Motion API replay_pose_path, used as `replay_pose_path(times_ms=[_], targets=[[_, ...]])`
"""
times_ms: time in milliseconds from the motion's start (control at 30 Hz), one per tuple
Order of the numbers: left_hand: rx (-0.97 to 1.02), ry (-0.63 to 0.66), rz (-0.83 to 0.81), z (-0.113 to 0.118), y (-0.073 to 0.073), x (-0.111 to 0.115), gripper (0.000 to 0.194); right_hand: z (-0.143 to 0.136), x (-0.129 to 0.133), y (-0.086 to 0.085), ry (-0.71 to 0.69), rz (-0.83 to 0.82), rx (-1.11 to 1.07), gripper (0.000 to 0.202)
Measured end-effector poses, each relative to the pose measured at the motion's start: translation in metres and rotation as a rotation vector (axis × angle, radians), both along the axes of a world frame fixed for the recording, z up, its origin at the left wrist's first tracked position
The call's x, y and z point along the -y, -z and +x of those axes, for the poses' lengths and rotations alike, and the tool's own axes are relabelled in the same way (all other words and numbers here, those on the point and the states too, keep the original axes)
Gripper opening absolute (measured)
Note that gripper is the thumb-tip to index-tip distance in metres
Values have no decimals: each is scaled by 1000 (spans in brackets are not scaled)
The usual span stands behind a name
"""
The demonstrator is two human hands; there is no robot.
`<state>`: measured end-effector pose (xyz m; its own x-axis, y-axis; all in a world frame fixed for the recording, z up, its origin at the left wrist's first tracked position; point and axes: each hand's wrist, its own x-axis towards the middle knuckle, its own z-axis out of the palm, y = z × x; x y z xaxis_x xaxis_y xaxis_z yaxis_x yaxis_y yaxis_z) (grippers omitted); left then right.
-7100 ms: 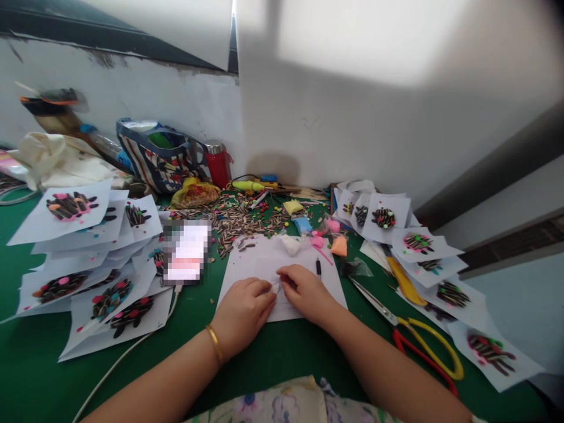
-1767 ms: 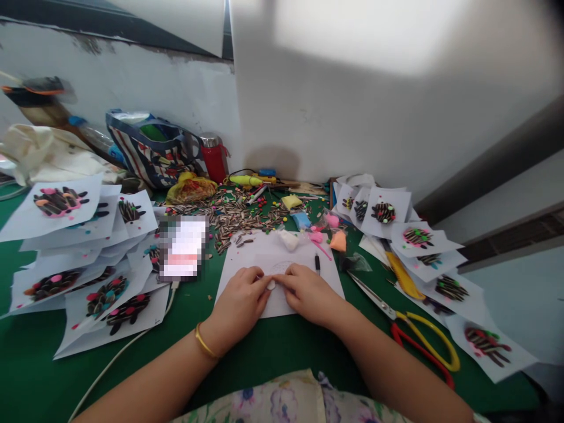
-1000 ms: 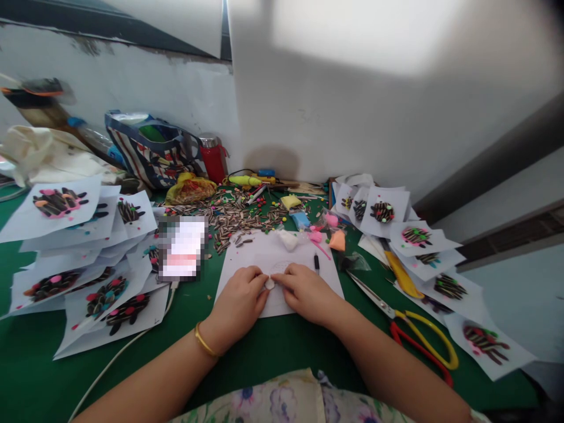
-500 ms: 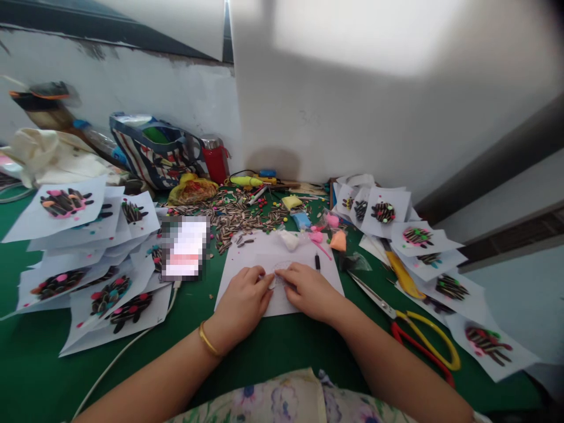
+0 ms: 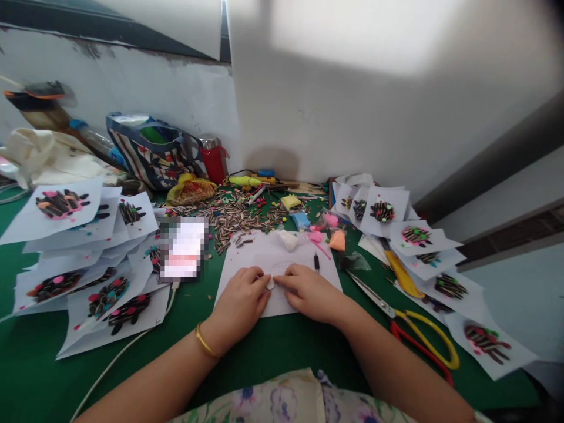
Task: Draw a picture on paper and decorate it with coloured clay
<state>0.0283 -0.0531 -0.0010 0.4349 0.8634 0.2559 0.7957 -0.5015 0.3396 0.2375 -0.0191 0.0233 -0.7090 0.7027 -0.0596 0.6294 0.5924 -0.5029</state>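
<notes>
Head view: on the green table (image 5: 264, 364) against a pale wall (image 5: 308, 129), the left hand (image 5: 242, 299) and right hand (image 5: 315, 294) pinch a small white piece (image 5: 270, 284) over the paper (image 5: 238, 261), whose faint writing is illegible.

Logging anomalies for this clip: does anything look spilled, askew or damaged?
Possibly spilled: striped seeds lie loose behind the white sheet, mixed with coloured beads, a few straying onto its corner. The wall looks scuffed at upper left.

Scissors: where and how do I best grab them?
Take the scissors by both handles just behind the pivot, probably from above on the right: the yellow loop and red loop draw together there, the blades point away, and the right forearm lies to their left.
</notes>
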Motion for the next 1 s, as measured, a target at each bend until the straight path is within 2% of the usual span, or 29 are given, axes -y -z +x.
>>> replay_pose_path(times_ms=[533, 733, 1000], targets=[[33, 33, 18, -1, 0, 0, 23, 6, 1, -5, -64, -40, -5, 49], [25, 53, 46, -2, 1, 2, 23, 4, 1, -4, -58, -8, -3, 40], [-100, 83, 61, 2, -5, 6, 26, 5, -1, -2, -42, -20, -28, 37]])
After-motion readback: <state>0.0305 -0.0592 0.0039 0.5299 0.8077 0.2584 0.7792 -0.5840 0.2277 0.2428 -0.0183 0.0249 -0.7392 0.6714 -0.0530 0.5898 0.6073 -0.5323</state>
